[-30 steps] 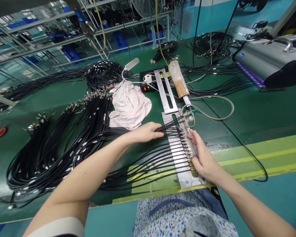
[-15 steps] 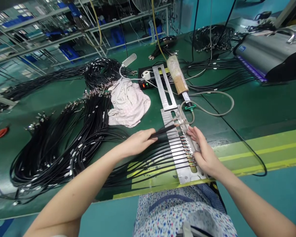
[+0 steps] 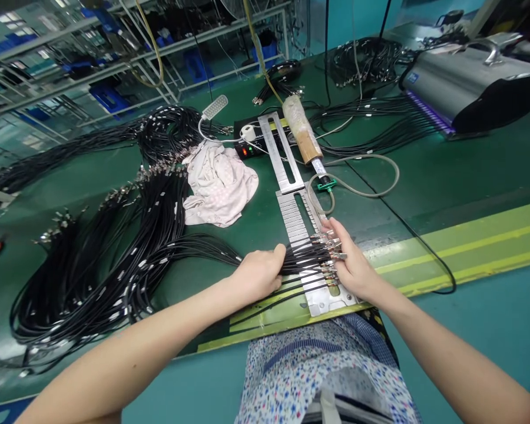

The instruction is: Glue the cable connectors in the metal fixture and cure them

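My left hand (image 3: 260,274) is closed around a bundle of thin black cables (image 3: 209,246) just left of the slotted metal plate. On the right, my right hand (image 3: 355,268) curls its fingers at the metal connectors (image 3: 335,242) on the ends of these cables; part of its grip is hidden. Beneath the bundle lies the metal plate (image 3: 291,219), with grooves across it and a long slot. Other black cables (image 3: 298,290) rest across its near end.
A large heap of black cables (image 3: 154,206) covers the left of the green table. A crumpled cloth (image 3: 223,182), a wrapped syringe (image 3: 300,126) with a looping tube, and a second slotted plate (image 3: 271,150) stand beyond. At right is a grey machine (image 3: 463,82) glowing purple underneath.
My left hand has lowered the cable bundle toward the near end of the plate. The connector ends have come to my right hand, whose fingers now curl at them. The view has shifted slightly.
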Demonstrator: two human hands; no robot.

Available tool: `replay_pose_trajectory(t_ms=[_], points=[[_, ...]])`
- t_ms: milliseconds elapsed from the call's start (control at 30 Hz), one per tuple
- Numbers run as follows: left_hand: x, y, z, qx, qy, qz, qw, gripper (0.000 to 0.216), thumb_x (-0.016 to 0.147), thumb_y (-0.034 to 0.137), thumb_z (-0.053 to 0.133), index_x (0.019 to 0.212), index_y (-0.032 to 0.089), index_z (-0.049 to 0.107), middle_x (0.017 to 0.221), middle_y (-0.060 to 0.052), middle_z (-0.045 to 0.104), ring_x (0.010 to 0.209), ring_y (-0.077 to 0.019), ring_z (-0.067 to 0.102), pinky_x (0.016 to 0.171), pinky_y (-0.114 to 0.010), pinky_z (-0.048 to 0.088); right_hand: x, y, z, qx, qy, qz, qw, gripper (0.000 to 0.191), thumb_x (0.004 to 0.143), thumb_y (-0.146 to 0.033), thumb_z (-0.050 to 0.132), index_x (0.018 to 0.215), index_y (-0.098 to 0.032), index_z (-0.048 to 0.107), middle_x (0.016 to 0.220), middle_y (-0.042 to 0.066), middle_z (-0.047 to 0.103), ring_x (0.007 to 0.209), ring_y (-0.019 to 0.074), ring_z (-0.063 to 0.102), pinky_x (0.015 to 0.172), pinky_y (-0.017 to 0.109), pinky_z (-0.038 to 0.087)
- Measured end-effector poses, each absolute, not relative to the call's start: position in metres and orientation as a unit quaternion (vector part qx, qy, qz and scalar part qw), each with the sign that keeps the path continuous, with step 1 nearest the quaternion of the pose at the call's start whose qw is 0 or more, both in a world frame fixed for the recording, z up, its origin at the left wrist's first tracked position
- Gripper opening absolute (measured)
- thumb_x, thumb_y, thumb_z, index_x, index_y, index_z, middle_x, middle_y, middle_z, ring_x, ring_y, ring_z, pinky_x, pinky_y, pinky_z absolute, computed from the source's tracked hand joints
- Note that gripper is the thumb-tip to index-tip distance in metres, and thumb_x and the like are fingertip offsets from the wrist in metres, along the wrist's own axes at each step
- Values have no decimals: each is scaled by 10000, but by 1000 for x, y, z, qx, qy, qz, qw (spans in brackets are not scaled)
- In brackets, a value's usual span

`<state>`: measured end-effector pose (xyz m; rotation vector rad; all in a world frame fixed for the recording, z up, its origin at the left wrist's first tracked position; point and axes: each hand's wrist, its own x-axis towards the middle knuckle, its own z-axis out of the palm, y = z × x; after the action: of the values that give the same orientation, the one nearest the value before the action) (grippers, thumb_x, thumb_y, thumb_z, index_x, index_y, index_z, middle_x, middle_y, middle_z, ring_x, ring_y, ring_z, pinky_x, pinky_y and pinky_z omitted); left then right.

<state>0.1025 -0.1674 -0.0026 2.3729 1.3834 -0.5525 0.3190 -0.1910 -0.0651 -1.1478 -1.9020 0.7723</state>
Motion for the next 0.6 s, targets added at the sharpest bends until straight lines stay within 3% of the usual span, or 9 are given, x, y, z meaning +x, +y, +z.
replay_pose_trajectory(t_ms=[167,267,367,600], points=[[96,-164,0,828,493,-149,224,228,697,205,488,884,203,357,750,-20,593,677,-210,594,582,-277,417,319,-190,-68,-459,-748,300,374,866,709,6,344,1452,-231,-31,1474,115,273,1332,253,331,1096,511,312],[85,-153,9,818,487,-8,305,228,656,192,509,799,216,333,745,22,530,674,-149,542,596,-231,405,318,-190,-69,-447,-754,301,375,876,704,6,337,1451,-215,-64,1488,118,236,1342,244,314,1109,501,294],[80,-151,9,803,503,93,306,203,680,198,503,787,215,331,754,25,501,682,-135,519,616,-223,397,317,-190,-69,-442,-756,299,380,873,700,15,324,1451,-210,-61,1503,114,195,1360,235,275,1127,499,253],[82,-164,-12,812,519,-55,261,242,748,172,502,972,202,418,724,0,562,691,-197,572,623,-266,382,317,-190,-69,-425,-749,313,400,862,703,29,321,1450,-236,-18,1498,107,205,1352,223,289,1113,502,286]])
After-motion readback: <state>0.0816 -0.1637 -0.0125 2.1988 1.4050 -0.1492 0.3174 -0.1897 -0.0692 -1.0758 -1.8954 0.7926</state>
